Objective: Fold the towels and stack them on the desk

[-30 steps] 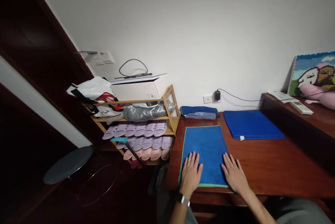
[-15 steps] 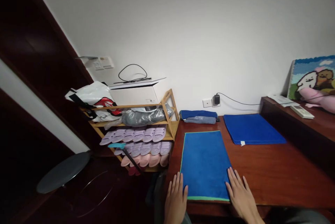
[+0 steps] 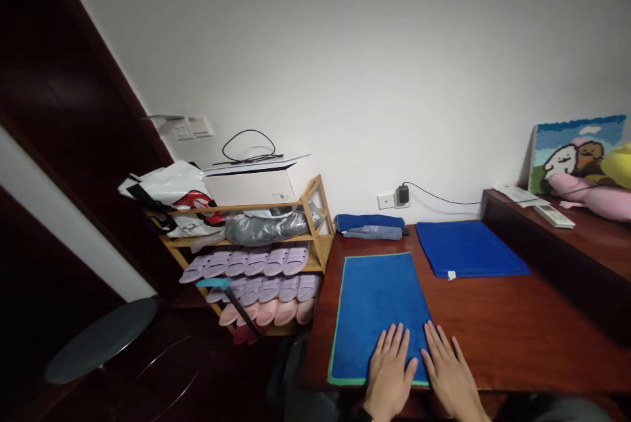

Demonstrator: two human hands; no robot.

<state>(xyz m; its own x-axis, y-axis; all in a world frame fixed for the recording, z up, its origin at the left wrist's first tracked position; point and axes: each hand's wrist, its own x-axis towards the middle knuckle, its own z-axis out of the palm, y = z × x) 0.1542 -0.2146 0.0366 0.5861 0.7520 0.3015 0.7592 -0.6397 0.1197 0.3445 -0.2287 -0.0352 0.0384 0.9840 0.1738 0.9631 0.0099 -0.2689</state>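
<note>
Blue cloth [image 3: 378, 300] spread flat at the left end of the table [image 3: 522, 330], by its near edge. Left hand [image 3: 389, 376] palm-down on it, right hand [image 3: 452, 376] along its right side — fingers of both extended, slightly spread, gripping nothing. Looks light, soft, limp; likely to wrinkle or slide if pushed, hardly fragile. Best hold: pinch two corners at the green edging — one alone would sag.

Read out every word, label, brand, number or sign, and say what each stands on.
No text reads clearly.
White box: small print and square code, too small.
Glossy white bag: dark lettering, blurred.
Rolled grey-blue cloth: pale lettering, blurred.
White tag on flat bright-blue cloth: no print readable.
White remote control: any markings too small.
</note>
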